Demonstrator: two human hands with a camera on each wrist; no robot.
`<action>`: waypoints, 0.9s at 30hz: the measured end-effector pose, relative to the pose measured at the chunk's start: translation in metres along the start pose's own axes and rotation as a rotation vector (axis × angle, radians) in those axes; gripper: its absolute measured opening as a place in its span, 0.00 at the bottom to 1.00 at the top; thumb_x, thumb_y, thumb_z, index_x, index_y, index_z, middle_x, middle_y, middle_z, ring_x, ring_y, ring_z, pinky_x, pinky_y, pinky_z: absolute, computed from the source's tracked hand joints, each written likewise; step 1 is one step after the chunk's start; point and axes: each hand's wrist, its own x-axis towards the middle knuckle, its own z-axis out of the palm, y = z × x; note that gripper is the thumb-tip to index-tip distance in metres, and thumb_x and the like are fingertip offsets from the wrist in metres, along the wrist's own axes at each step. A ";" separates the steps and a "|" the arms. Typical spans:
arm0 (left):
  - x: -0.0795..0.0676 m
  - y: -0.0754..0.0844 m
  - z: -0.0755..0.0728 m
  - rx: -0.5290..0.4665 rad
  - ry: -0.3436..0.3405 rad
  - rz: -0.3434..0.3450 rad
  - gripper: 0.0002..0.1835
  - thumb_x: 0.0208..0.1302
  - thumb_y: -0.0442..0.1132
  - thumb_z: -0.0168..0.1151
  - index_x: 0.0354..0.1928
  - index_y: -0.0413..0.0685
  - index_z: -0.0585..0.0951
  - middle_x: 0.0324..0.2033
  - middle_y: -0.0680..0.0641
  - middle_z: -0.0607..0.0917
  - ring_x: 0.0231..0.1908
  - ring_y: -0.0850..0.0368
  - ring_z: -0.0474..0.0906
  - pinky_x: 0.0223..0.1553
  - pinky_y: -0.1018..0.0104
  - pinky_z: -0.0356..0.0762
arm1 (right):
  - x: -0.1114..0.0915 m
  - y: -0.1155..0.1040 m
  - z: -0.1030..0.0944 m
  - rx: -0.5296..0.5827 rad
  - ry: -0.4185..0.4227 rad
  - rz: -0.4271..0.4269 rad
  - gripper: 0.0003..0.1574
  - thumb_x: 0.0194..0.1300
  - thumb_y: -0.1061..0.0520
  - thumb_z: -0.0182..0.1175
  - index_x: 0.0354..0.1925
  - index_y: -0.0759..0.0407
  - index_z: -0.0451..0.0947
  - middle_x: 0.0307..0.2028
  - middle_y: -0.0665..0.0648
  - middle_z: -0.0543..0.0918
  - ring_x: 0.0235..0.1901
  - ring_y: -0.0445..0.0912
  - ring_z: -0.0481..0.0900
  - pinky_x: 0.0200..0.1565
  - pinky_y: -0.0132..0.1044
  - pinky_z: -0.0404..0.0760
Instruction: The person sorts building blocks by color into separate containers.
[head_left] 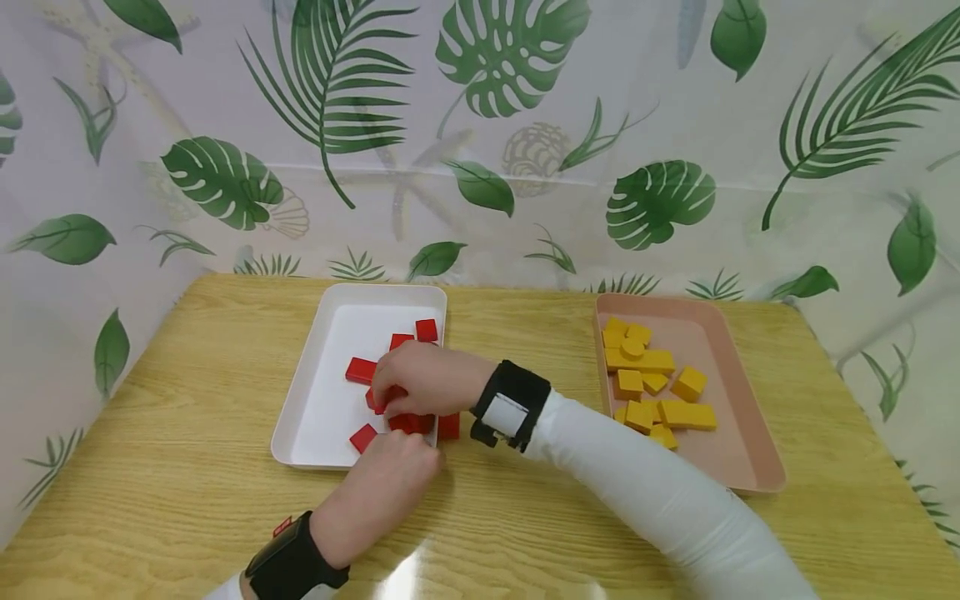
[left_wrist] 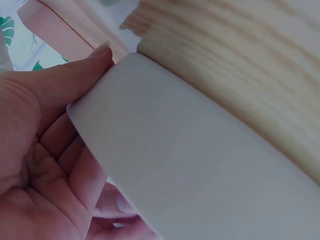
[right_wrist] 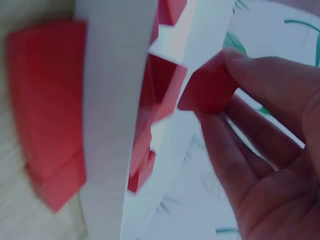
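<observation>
A white tray holds several red blocks, mostly in its right half. At the tray's near right corner, my left hand grips the rim; in the left wrist view the thumb presses the outer wall and the fingers bend over the edge. My right hand is over the tray's right side. Its thumb and fingers pinch a red block, seen in the right wrist view above the other blocks. Outside the right wall, red blockwork lies on the table against the tray.
To the right stands a pink tray with several yellow blocks, mostly along its left side. Both trays rest on a wooden table. A leaf-patterned cloth hangs behind the table. My right forearm crosses in front of the pink tray's near left corner.
</observation>
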 end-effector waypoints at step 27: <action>-0.001 -0.003 0.002 0.032 0.057 0.029 0.16 0.48 0.29 0.58 0.11 0.54 0.69 0.10 0.58 0.62 0.14 0.64 0.63 0.16 0.72 0.61 | 0.054 -0.007 0.037 -0.273 -0.084 -0.187 0.09 0.59 0.61 0.51 0.25 0.50 0.73 0.25 0.46 0.70 0.26 0.37 0.67 0.30 0.24 0.62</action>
